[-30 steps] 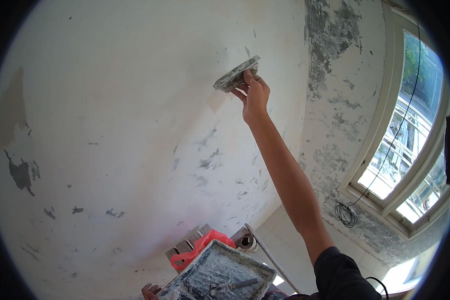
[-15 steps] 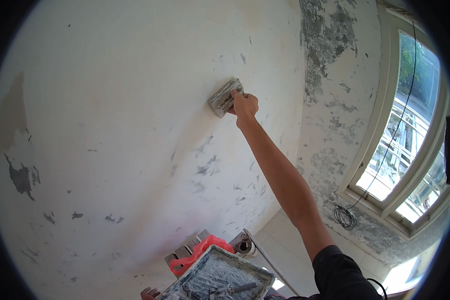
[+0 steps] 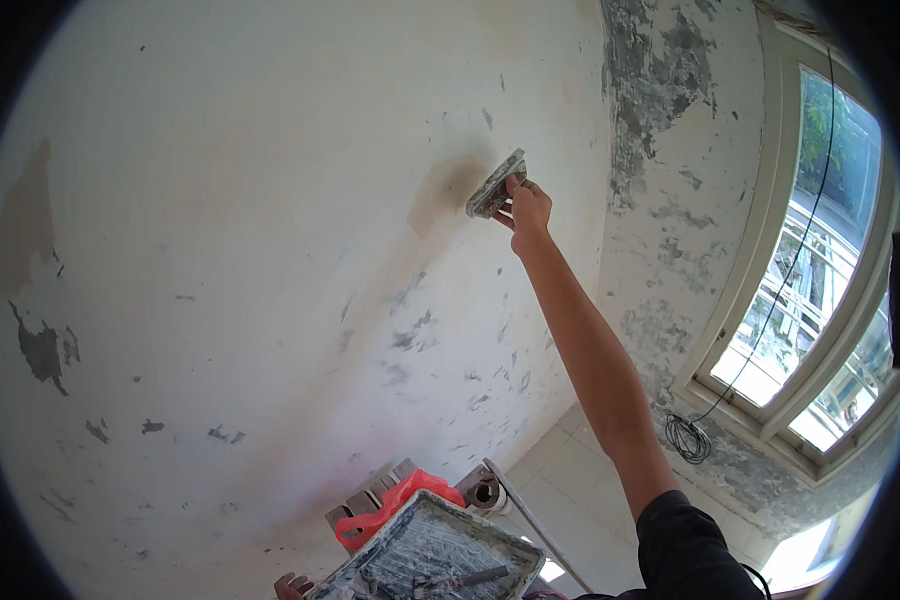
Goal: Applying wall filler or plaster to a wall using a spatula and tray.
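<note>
My right hand (image 3: 530, 212) reaches up to the wall and is closed around a putty-smeared plastering trowel (image 3: 494, 186). Its blade is tilted, so it shows nearly edge-on; whether it touches the wall I cannot tell. Left of the blade is a darker, beige patch (image 3: 438, 196) on the white wall (image 3: 250, 200). At the bottom, my left hand (image 3: 292, 586) has its fingers curled at the left corner of a grey, putty-caked tray (image 3: 485, 522); most of this hand is cut off. A tool with a dark handle (image 3: 482, 576) lies in the tray.
Below the wall, a red plastic bag (image 3: 395, 505) lies on a slatted wooden surface (image 3: 370, 495). A round container (image 3: 486, 494) and a slanting rail (image 3: 520, 508) are beside it. Right, a cable coil (image 3: 688, 438) hangs under the window (image 3: 805, 240). Grey bare spots mark the walls.
The trowel has moved right and slightly up with my right hand and tipped more edge-on, uncovering the beige patch. My left hand and the tray have shifted slightly left.
</note>
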Demonstrator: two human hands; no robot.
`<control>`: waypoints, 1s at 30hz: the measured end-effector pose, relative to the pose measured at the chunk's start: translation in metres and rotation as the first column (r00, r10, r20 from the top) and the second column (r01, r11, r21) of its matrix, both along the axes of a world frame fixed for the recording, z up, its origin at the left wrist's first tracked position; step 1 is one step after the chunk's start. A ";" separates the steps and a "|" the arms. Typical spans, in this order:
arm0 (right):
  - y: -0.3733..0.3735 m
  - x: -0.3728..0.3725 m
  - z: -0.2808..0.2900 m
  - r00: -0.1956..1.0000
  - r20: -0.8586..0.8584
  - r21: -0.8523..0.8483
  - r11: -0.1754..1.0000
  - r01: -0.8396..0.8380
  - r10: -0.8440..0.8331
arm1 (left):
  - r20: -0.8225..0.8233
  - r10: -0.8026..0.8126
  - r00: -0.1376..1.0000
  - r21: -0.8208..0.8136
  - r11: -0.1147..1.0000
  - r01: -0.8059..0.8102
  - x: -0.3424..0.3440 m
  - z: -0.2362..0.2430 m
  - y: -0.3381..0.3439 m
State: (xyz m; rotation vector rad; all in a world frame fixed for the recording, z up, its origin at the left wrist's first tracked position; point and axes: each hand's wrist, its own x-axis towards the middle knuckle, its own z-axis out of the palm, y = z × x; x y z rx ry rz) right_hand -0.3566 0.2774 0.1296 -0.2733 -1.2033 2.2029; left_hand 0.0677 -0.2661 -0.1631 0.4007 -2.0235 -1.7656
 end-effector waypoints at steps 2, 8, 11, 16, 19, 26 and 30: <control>-0.001 -0.008 -0.003 0.995 0.037 0.115 0.989 0.090 -0.095 | 0.016 0.019 1.000 -0.022 1.000 -0.018 -0.001 0.006 0.004; -0.059 0.000 0.012 0.923 -0.001 0.520 0.788 0.329 -0.384 | 0.034 0.020 0.999 -0.023 1.000 -0.019 0.001 0.003 0.006; -0.101 0.020 0.013 0.926 -0.167 0.575 0.729 0.371 -0.339 | 0.012 -0.026 1.000 0.019 0.999 0.026 -0.001 0.004 0.009; -0.128 0.050 -0.014 0.914 -0.392 0.613 0.771 0.176 0.103 | 0.015 0.027 1.000 -0.025 0.999 -0.027 -0.005 0.001 0.007; -0.088 0.045 -0.029 0.884 -0.358 0.226 0.947 -0.230 0.300 | -0.006 0.027 1.000 -0.007 1.000 -0.027 -0.005 0.000 0.004; -0.009 0.017 -0.006 0.971 -0.200 0.130 0.986 -0.105 0.130 | 0.027 0.072 0.997 -0.046 0.996 -0.071 0.000 0.011 -0.004; -0.023 0.009 0.003 0.960 -0.111 0.401 0.872 0.280 -0.257 | 0.034 0.102 0.994 -0.055 0.993 -0.100 -0.002 0.018 0.000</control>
